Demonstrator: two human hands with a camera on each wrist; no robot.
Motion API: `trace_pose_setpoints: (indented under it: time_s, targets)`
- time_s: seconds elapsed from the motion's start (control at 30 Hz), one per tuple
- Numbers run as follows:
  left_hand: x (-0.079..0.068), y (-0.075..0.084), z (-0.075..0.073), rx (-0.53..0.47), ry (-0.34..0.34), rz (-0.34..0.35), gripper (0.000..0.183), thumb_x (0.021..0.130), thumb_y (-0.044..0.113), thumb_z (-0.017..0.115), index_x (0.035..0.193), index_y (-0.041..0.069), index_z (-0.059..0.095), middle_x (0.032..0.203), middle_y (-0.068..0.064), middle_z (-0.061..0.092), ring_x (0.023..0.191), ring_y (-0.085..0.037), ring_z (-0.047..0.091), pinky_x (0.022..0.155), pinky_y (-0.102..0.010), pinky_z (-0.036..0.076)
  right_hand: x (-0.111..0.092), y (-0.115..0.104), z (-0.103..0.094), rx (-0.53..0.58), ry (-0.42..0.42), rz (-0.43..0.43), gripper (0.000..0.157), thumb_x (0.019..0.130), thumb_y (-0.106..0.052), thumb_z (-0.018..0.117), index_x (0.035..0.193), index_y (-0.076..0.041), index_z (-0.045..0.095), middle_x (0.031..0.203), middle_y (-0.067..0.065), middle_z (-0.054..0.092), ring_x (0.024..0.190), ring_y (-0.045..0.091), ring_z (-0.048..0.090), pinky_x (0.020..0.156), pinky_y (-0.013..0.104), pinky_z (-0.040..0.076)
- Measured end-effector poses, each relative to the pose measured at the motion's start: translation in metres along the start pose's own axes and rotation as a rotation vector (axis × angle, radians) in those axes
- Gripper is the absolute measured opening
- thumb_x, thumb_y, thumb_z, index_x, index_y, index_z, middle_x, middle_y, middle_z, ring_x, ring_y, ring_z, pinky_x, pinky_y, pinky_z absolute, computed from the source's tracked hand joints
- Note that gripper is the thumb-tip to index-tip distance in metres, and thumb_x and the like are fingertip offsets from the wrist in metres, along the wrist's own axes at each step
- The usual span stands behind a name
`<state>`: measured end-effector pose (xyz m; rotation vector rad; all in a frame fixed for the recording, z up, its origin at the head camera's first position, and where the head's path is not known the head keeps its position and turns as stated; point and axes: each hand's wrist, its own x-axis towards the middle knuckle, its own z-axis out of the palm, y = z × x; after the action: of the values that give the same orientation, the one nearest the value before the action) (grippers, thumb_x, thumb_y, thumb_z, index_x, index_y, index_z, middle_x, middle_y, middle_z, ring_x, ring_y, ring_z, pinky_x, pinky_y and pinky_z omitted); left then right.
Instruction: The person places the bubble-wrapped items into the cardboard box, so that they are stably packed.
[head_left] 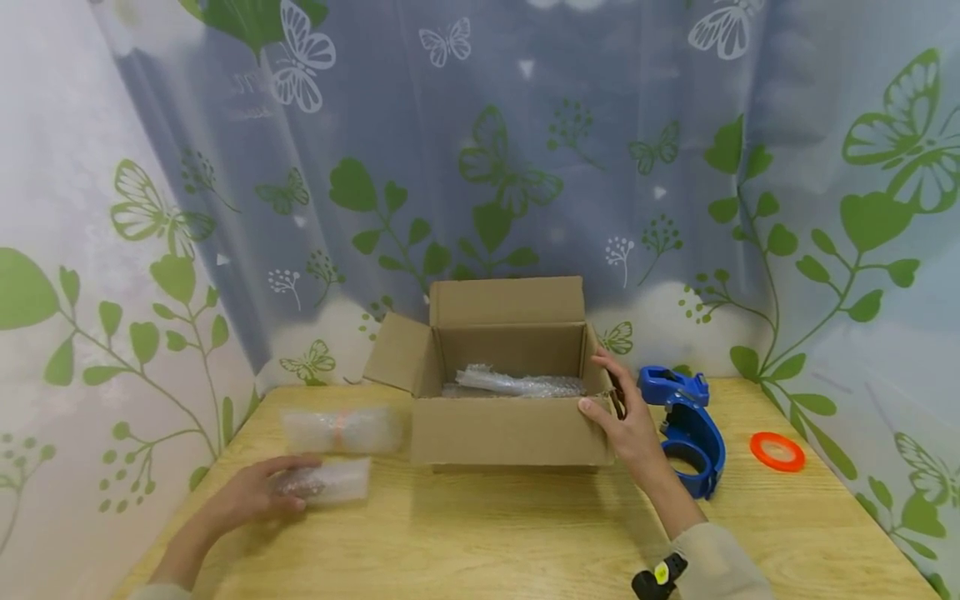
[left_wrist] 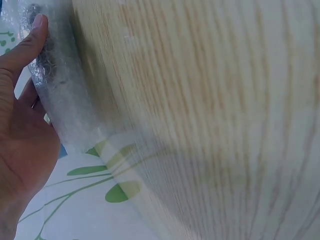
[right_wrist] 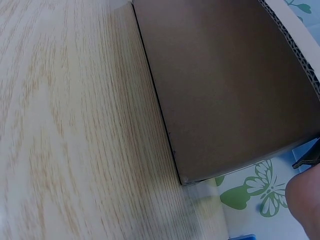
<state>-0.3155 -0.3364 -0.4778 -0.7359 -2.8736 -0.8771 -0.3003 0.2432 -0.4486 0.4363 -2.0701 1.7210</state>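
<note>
Bubble-wrap packet (head_left: 327, 481) under left hand (head_left: 251, 496); right hand (head_left: 626, 417) grips box (head_left: 510, 429).

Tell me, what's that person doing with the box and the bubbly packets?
A person sits at a wooden table with an open cardboard box in front of them. Their right hand holds the box's right front corner. Their left hand grips a small bubble-wrapped packet lying on the table, with a second wrapped packet just behind it. Some bubble wrap already lies inside the box. A blue tape dispenser and an orange tape ring sit to the right.
</note>
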Motion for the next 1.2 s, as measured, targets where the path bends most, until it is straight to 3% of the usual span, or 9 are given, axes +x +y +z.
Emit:
trace_pose_setpoints:
  time_s: [0.2,0.47,0.73,0.83,1.0,1.2]
  targets:
    - [-0.005,0.006,0.000,0.004,-0.004,-0.003,0.055,0.082,0.041,0.087,0.132,0.024,0.072,0.137,-0.012,0.068,0.129,-0.047,0.058,0.102,-0.067,0.046,0.000,0.000,0.001,-0.003,-0.008,0.002,0.064,0.100,-0.012,0.068,0.157,-0.013,0.040,0.171,-0.006,0.024,0.159,0.029,0.014,0.123,0.069,0.011]
    - [-0.004,0.029,-0.011,-0.062,-0.053,-0.002,0.053,0.088,0.038,0.083,0.136,0.020,0.069,0.141,-0.019,0.064,0.130,-0.054,0.054,0.099,-0.071,0.047,0.000,0.000,0.001,-0.006,-0.007,-0.003,0.063,0.100,-0.013,0.068,0.157,-0.012,0.040,0.171,-0.006,0.024,0.159,0.029,0.014,0.123,0.069,0.011]
    - [-0.001,0.047,-0.026,-0.012,-0.057,0.025,0.053,0.089,0.044,0.081,0.138,0.028,0.067,0.141,-0.011,0.065,0.129,-0.045,0.058,0.091,-0.054,0.056,0.001,0.000,0.000,-0.003,-0.003,-0.011,0.063,0.100,-0.012,0.068,0.157,-0.012,0.041,0.171,-0.005,0.025,0.159,0.030,0.015,0.123,0.069,0.011]
    - [-0.001,0.055,-0.034,-0.021,-0.045,0.016,0.053,0.088,0.040,0.082,0.138,0.030,0.068,0.141,-0.010,0.065,0.129,-0.045,0.058,0.091,-0.056,0.056,0.001,0.001,0.001,-0.004,-0.006,-0.020,0.063,0.100,-0.011,0.068,0.157,-0.011,0.041,0.171,-0.004,0.025,0.159,0.030,0.015,0.123,0.069,0.011]
    - [-0.001,0.069,-0.046,-0.081,-0.030,0.057,0.054,0.088,0.029,0.084,0.139,0.022,0.067,0.141,-0.012,0.065,0.129,-0.050,0.055,0.095,-0.067,0.051,0.001,0.001,0.001,-0.003,-0.010,-0.029,0.063,0.100,-0.010,0.068,0.156,-0.010,0.041,0.171,-0.003,0.025,0.159,0.030,0.015,0.123,0.070,0.011]
    - [-0.001,0.085,-0.060,-0.067,-0.050,0.064,0.053,0.091,0.032,0.081,0.141,0.026,0.065,0.145,-0.009,0.062,0.134,-0.051,0.051,0.097,-0.071,0.048,0.000,0.000,0.000,-0.002,-0.002,-0.016,0.063,0.100,-0.011,0.068,0.157,-0.010,0.040,0.171,-0.003,0.024,0.159,0.031,0.015,0.123,0.069,0.011]
